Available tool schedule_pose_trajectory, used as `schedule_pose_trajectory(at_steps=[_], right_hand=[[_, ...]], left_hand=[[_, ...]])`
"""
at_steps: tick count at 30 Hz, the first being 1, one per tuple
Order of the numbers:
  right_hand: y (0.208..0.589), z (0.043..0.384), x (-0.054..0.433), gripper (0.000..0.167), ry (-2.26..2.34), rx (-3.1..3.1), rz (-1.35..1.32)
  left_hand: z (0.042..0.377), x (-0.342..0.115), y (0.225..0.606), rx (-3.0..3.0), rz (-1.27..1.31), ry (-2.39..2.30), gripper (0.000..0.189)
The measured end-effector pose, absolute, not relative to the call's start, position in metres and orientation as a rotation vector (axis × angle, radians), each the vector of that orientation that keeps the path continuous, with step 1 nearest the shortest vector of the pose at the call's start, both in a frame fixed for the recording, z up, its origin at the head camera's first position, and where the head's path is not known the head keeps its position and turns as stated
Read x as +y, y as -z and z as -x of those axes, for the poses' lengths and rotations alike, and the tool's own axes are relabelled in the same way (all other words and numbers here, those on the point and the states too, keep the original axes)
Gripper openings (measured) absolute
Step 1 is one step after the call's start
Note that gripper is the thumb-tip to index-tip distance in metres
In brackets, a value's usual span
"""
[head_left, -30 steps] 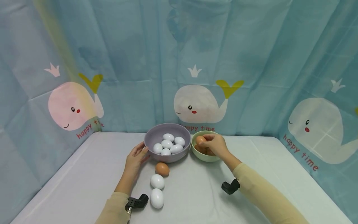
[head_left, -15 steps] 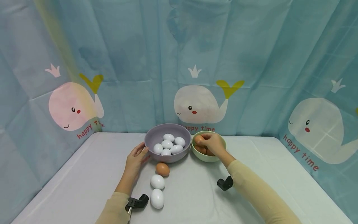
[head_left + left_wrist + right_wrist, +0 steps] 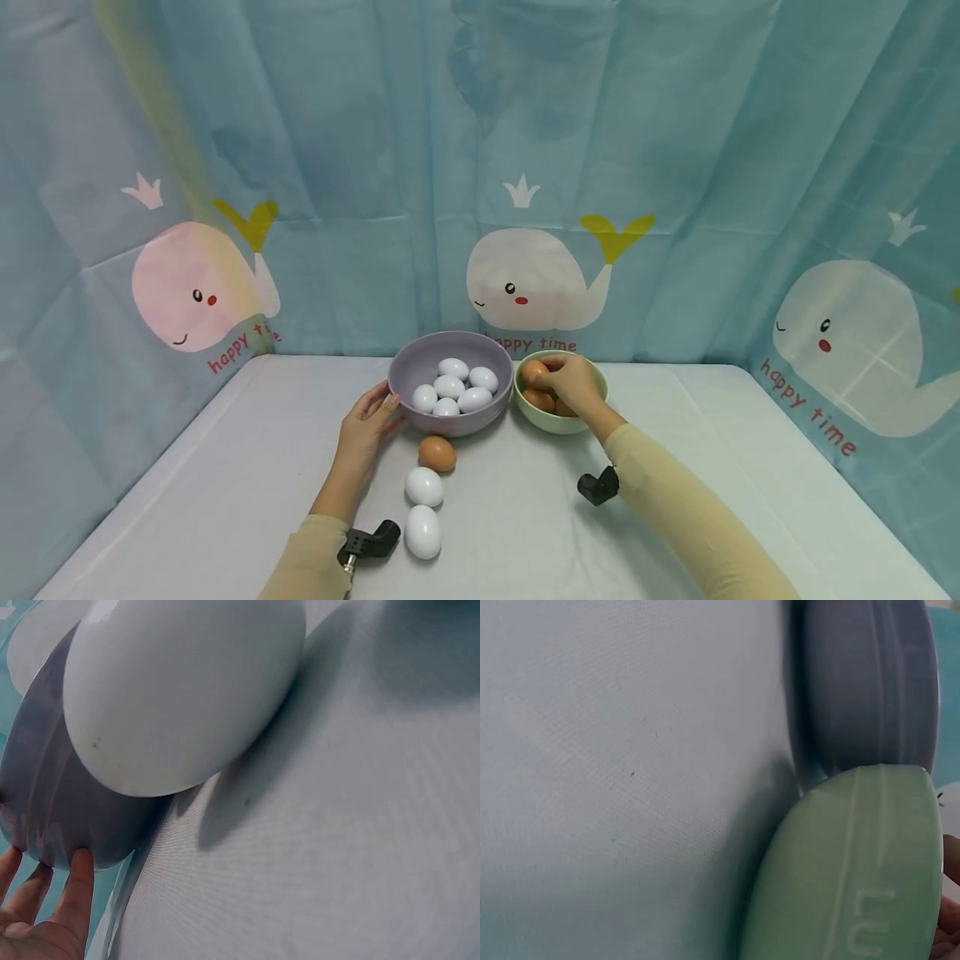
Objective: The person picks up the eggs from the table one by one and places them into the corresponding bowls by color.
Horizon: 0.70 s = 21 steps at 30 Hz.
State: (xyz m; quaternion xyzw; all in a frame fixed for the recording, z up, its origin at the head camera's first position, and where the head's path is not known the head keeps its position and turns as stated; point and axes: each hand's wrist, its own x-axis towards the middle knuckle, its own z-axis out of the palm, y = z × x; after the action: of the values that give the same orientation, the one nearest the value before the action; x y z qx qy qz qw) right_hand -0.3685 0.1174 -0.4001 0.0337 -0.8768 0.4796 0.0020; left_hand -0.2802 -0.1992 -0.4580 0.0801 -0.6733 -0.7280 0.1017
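Observation:
My right hand (image 3: pixel 573 385) reaches into the green bowl (image 3: pixel 555 425) and pinches a brown egg (image 3: pixel 533 372) between thumb and fingers. Other brown eggs (image 3: pixel 538 400) lie beneath it in that bowl, partly covered by the hand. My left hand (image 3: pixel 363 429) rests its fingertips against the outer left side of the purple bowl (image 3: pixel 450 427), which holds several white eggs (image 3: pixel 475 400). The left wrist view shows extended fingers (image 3: pixel 73 900) touching the purple wall. In the right wrist view, the green bowl (image 3: pixel 855 870) hides most of the right hand.
In front of the purple bowl, a brown egg (image 3: pixel 437 454) and two white eggs (image 3: pixel 423 532) lie in a row on the white cloth (image 3: pixel 517 533). The bowls stand side by side near the table's back edge. Behind them hangs a blue whale-print curtain (image 3: pixel 360 275).
My right hand has shifted slightly left and down within the green bowl, with the pinched brown egg. The right forearm has swung left. My left hand stays at the purple bowl.

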Motion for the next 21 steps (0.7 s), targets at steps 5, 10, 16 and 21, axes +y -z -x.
schedule_pose_trajectory(at_steps=[5,10,16,21], right_hand=[[0.402,0.367,0.118,0.045,-1.505,-2.732,-0.141],[0.402,0.364,0.119,0.042,-1.494,-2.717,-0.152],[0.399,0.357,0.12,0.04,-1.597,-2.655,-0.106],[0.399,0.344,0.122,0.04,-1.575,-2.608,-0.164]], left_hand=[[0.28,-0.199,0.457,-2.003,-0.253,2.144,0.059],[0.28,-0.2,0.459,-1.995,-0.233,2.15,0.059],[0.281,-0.199,0.46,-1.974,-0.231,2.16,0.057],[0.28,-0.199,0.459,-1.976,-0.228,2.159,0.058]])
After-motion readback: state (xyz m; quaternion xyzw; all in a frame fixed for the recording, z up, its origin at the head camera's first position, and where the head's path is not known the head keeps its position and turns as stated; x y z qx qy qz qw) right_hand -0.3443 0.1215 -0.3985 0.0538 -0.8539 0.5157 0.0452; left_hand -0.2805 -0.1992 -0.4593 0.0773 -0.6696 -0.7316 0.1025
